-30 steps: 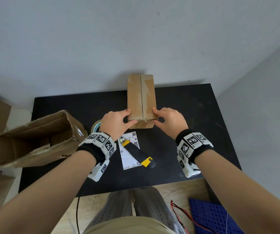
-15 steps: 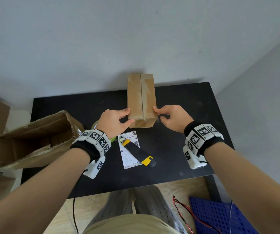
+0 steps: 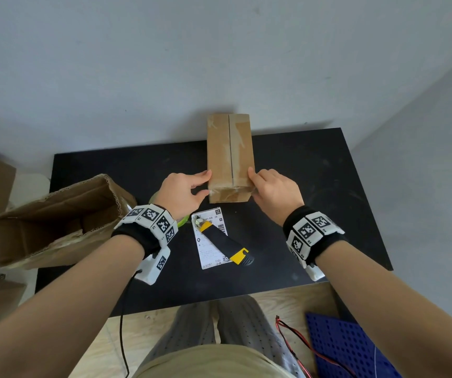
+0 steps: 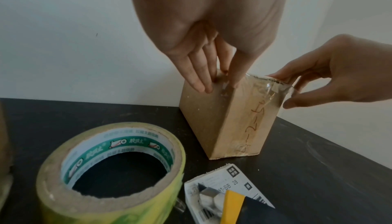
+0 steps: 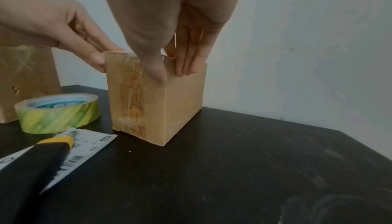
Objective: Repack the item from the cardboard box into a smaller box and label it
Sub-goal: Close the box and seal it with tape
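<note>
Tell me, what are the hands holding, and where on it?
Both hands hold the small box at its near top corners: the left hand on its left corner, the right hand on its right. Clear tape covers that end.

The round roll of yellow-green sticky tape [image 3: 181, 221] is hiding almost fully behind the left hand [image 3: 181, 193] in the head view. The big open brown cardboard box [image 3: 55, 222] is running off the left edge there. The black and yellow knife [image 3: 224, 242] is covering part of the white paper label [image 3: 209, 253], and the label's small print is looking too tiny to read. The blue board with holes [image 3: 355, 347] is getting cut off at the bottom edge.
</note>
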A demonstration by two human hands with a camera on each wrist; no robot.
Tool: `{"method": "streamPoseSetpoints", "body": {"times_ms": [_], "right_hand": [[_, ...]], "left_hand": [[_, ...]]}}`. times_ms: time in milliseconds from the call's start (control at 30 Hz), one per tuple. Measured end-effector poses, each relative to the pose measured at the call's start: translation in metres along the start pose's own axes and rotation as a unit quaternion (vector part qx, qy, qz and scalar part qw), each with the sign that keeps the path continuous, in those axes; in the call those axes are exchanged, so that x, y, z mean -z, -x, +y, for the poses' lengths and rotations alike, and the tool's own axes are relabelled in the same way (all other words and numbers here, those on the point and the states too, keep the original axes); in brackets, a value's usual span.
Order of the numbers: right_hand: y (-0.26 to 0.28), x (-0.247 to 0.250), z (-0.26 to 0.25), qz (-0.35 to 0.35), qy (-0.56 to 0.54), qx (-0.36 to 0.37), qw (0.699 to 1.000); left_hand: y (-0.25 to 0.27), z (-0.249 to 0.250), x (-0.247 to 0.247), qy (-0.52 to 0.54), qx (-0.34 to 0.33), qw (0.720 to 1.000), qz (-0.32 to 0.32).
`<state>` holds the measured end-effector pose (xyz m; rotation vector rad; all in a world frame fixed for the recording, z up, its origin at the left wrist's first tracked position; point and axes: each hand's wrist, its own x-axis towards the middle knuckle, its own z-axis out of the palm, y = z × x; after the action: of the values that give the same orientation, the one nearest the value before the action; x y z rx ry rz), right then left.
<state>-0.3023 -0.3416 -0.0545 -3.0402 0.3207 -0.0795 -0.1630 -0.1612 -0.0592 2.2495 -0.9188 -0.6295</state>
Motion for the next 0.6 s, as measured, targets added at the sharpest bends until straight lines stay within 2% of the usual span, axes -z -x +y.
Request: {"method": "streamPoseSetpoints", "body": {"times_ms": [100, 200, 267, 367, 433, 600], "right_hand": [[0.005, -0.006, -0.003, 0.054, -0.025, 0.01, 0.998], [0.008, -0.004, -0.003, 0.06, -0.059, 0.006, 0.996], [0.011, -0.001, -0.001, 0.027, -0.087, -0.001, 0.996], [0.013, 0.008, 0.009, -0.08, -0.149, -0.013, 0.986], [0.009, 0.015, 0.016, -0.135, -0.152, -0.015, 0.979], [-0.007, 0.02, 0.027, -0.148, -0.136, 0.009, 0.98]], "left_hand": [[0.0, -0.001, 0.001, -0.021, -0.008, 1.0, -0.003], [0.0, -0.002, 0.005, -0.033, -0.019, 0.999, -0.006], [0.0, 0.0, 0.007, -0.042, -0.023, 0.999, -0.007], [-0.002, 0.0, 0.009, -0.046, -0.027, 0.998, -0.018], [-0.003, 0.0, 0.01, -0.044, -0.034, 0.998, -0.03], [-0.007, 0.001, 0.018, -0.04, -0.036, 0.997, -0.064]]}}
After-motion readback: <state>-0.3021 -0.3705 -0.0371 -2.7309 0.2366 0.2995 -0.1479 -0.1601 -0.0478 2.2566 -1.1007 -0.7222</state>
